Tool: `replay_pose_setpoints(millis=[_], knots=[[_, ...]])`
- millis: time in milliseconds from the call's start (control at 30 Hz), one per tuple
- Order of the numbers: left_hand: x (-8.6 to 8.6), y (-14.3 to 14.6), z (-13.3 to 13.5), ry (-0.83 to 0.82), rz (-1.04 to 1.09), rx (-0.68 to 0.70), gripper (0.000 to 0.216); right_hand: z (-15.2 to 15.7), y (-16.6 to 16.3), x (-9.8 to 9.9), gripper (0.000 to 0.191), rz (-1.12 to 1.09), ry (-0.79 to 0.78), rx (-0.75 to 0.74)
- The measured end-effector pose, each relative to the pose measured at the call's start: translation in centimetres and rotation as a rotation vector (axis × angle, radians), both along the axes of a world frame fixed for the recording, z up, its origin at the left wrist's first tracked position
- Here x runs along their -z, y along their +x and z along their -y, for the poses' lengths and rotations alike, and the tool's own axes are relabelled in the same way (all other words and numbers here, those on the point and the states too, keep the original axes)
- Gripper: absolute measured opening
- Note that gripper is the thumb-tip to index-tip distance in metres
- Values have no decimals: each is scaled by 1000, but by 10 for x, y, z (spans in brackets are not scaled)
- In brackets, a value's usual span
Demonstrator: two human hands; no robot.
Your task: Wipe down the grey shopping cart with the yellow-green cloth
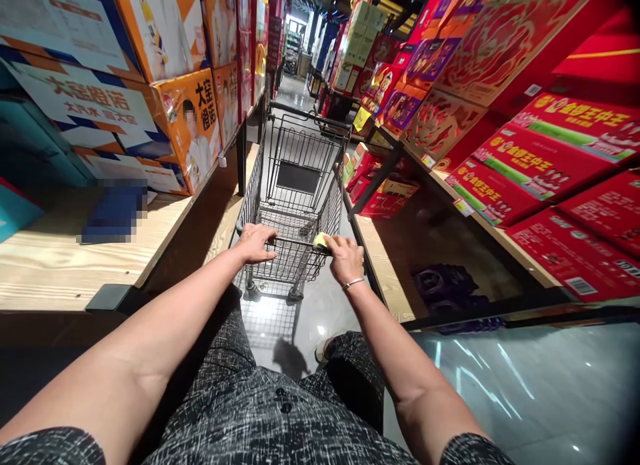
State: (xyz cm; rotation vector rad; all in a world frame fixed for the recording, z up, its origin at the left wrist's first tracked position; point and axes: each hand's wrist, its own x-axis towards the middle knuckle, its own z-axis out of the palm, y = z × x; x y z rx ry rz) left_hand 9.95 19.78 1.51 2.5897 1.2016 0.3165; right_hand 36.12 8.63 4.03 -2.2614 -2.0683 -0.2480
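A grey wire shopping cart [295, 178] stands in the aisle straight ahead of me, its basket holding nothing I can see. My left hand [256, 243] is wrapped round the left part of the cart's handle bar. My right hand [345, 258] grips the right part of the handle, beside a yellow handle cap [320, 239]. A thin bracelet sits on my right wrist. Both arms reach forward over my patterned dark clothing.
Wooden shelves [60, 265] on the left carry orange and white gift boxes [193, 125]. Shelves on the right hold red boxes [540, 165] and, lower down, dark purple items [447, 285]. The glossy grey floor [525, 391] runs down a narrow aisle between them.
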Motion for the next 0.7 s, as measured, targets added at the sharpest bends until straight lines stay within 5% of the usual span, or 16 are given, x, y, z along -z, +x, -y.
replay_pose_setpoints(millis=[133,433,567,700], knots=[[-7,4,-1,-37,-45,-12,38,-9,26,2,58,-82,55,33],[-17,63,27,-48,-78,102,62,-18,15,10,63,-149,33,-189],[-10,77,23,-59,-91,87,59,-8,17,51,60,-155,222,-225],[-4,70,15,-63,-60,78,57,-8,11,104,48,-144,245,-152]])
